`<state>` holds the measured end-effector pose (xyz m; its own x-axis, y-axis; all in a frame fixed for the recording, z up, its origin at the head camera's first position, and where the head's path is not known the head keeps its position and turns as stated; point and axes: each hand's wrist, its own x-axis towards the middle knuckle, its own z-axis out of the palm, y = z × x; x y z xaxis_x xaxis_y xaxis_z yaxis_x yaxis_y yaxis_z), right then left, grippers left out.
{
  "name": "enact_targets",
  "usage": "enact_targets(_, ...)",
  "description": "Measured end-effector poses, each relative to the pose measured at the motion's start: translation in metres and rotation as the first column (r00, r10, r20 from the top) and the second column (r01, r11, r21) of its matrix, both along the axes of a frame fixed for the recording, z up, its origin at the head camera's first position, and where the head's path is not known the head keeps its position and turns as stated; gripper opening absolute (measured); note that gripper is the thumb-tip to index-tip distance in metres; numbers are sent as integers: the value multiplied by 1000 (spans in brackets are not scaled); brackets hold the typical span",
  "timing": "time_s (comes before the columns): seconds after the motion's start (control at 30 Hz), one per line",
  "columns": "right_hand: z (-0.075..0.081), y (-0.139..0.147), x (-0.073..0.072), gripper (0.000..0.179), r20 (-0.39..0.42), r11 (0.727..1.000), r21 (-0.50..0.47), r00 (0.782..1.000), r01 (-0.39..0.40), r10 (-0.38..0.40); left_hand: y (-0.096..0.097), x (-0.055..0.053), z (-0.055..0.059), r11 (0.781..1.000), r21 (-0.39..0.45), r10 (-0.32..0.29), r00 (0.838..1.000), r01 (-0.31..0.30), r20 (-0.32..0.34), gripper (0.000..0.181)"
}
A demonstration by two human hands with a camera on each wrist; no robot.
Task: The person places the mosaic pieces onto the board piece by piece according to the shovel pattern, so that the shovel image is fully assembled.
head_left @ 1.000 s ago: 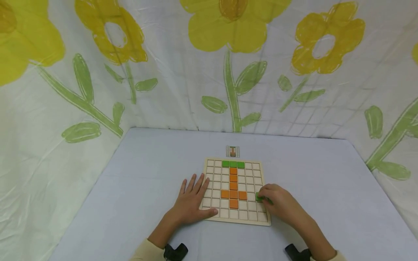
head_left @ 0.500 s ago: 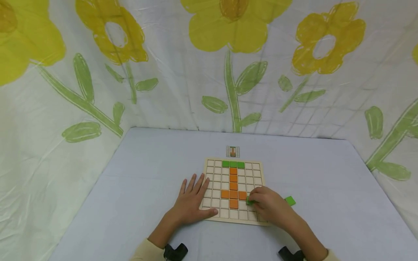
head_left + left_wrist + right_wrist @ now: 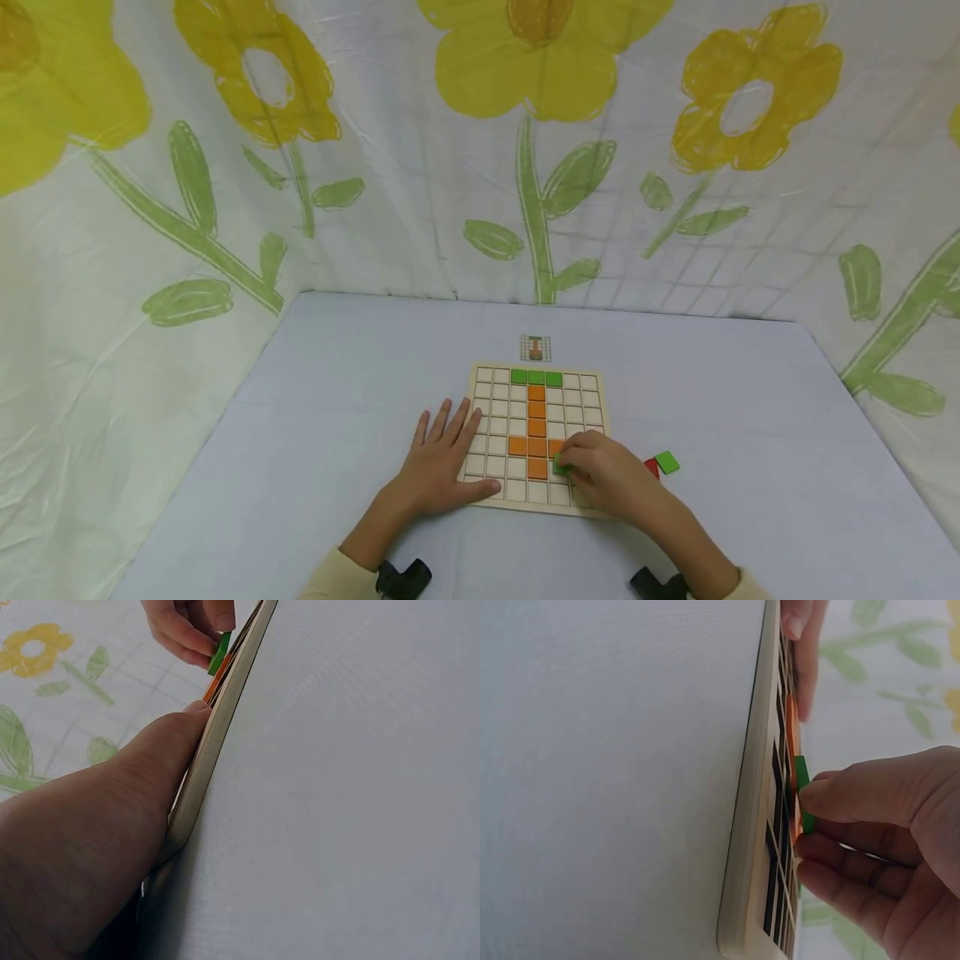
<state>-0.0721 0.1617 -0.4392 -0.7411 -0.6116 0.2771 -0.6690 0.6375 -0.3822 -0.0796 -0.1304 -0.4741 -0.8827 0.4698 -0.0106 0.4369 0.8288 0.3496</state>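
Note:
A wooden grid board (image 3: pixel 572 397) lies on the table. Along its far row sit 3 green tiles (image 3: pixel 536 377), and a column of orange tiles (image 3: pixel 537 427) runs down the middle, with one orange tile on either side near its lower end. My right hand (image 3: pixel 611 475) pinches a green square tile (image 3: pixel 804 776) between thumb and fingers. That tile is tilted close over the board, just right of the lowest orange tile. With fingers spread, my left hand (image 3: pixel 438 471) rests on the board's left edge, its thumb over the near left corner.
Beyond the board lies a small card (image 3: pixel 536 348) printed with a grid pattern. To the right of the board are a loose green tile (image 3: pixel 667 462) and a red piece (image 3: pixel 652 468), partly hidden by my right hand. A flowered cloth (image 3: pixel 390 225) hangs behind the table.
My right hand has carried the green tile leftward across the board from its right edge. The loose green tile and red piece have come into sight behind it. My left hand stays put.

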Motion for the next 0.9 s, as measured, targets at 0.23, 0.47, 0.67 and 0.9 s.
enact_targets(0.23, 0, -5, 1, 20, -18, 1000, 11, 1000, -20, 20, 0, 1, -1, 1000, -2, 1, 1000, -1, -3, 109)
enact_targets(0.47, -1, -11, 0, 17, 26, 999, 32, 1000, -13, 12, 0, 1, 0, 1000, 2, 3, 1000, -3, 2, 109)
enact_targets(0.67, -1, -17, -1, 20, 5, 998, 40, 999, -41, 41, 0, 1, 0, 1000, -4, 4, 1000, -4, 3, 108)
enact_targets(0.9, 0, -26, -1, 19, 9, 996, 44, 997, -72, 72, 0, 1, 3, 1000, 22, -4, 1000, 4, 1, 106)
